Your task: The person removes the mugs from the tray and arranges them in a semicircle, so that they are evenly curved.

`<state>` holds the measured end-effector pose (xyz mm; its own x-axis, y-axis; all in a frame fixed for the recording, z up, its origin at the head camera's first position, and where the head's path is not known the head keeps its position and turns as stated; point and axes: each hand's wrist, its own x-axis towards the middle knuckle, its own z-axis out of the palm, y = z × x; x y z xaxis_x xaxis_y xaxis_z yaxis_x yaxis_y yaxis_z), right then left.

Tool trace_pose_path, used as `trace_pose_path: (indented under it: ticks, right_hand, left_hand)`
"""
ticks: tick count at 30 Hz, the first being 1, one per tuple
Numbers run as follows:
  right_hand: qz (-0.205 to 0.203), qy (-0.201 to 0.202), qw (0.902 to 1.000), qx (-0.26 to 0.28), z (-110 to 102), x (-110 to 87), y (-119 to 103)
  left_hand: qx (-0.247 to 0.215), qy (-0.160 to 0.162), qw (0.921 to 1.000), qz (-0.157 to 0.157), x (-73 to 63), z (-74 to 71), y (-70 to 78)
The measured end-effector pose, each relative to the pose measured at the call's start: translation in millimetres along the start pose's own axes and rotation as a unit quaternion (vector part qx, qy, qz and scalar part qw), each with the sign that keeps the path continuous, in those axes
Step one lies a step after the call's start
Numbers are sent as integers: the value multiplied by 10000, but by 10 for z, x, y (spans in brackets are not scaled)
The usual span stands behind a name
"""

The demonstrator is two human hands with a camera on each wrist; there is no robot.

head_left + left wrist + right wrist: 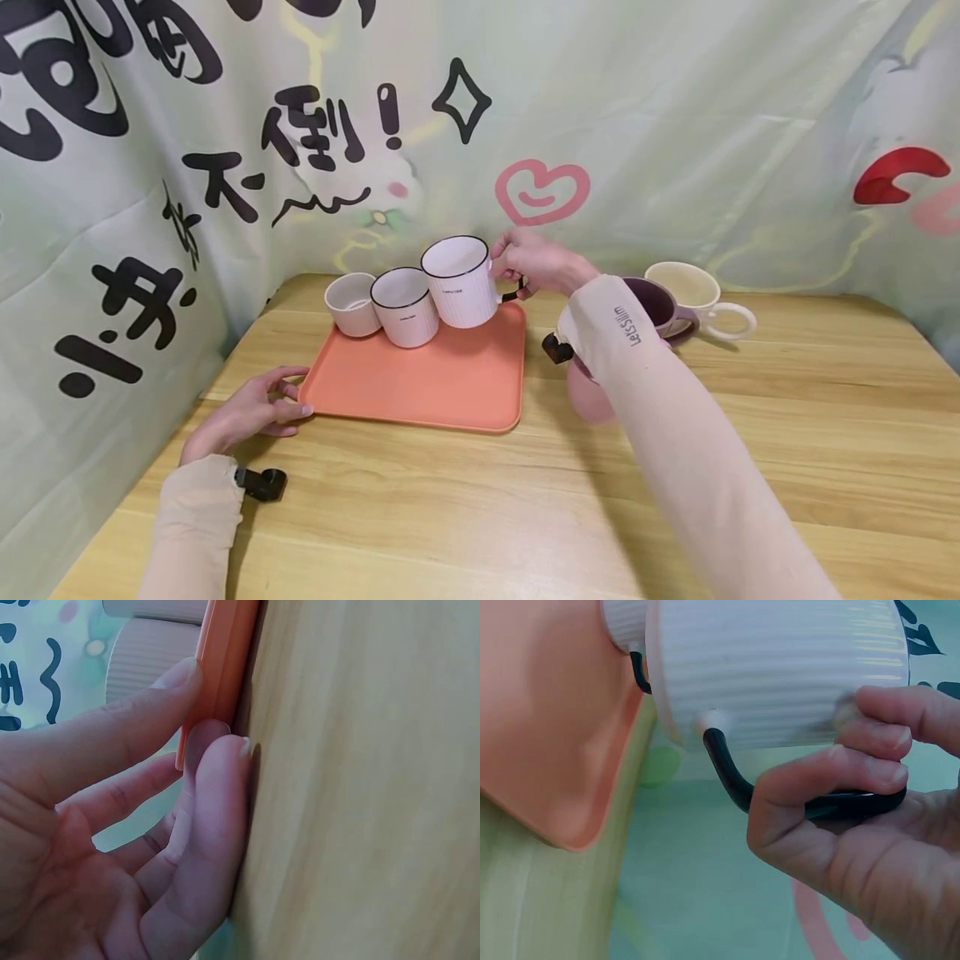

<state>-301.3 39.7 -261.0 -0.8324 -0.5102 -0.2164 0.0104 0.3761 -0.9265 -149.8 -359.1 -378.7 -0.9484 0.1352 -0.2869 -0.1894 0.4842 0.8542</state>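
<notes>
My right hand (536, 260) holds a ribbed white mug (459, 292) with a dark rim, its fingers curled round the black handle (731, 780). The mug is raised over the back right of an orange tray (420, 387). A similar white mug (405, 321) stands on the tray to its left, with a smaller plain white cup (351, 308) at the tray's back left corner. My left hand (247, 410) grips the tray's front left corner. In the left wrist view the thumb lies on the rim (217, 660) and fingertips are at the tray's underside.
Right of the tray, partly behind my right forearm, are a purple mug (654, 302) and a pink cup (588, 398). A cream mug (686, 285) with a round handle stands behind them. A printed cloth (645, 108) hangs along the wooden table's (420, 517) back and left.
</notes>
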Motion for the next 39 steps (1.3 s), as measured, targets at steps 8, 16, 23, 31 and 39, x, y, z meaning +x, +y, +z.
trace_pose_path:
  ticks: [8, 16, 23, 31, 39]
  right_hand:
    - [-38, 370, 9993, 104, -45, -96, -127]
    - [-250, 632, 9964, 515, -176, -227, -180]
    - [-486, 848, 9928, 693, -274, -381, -221]
    - [-699, 1097, 9885, 770, -375, -578, -195]
    - [-817, 1287, 9846, 857, -444, -729, -124]
  left_hand:
    - [27, 3, 10000, 29, -6, 1, 8]
    - [-66, -49, 10000, 44, 9, -1, 8]
    - [16, -15, 10000, 37, 27, 3, -5]
    - [86, -39, 9999, 103, 45, 6, -6]
    - [226, 10, 9997, 58, 7, 8, -9]
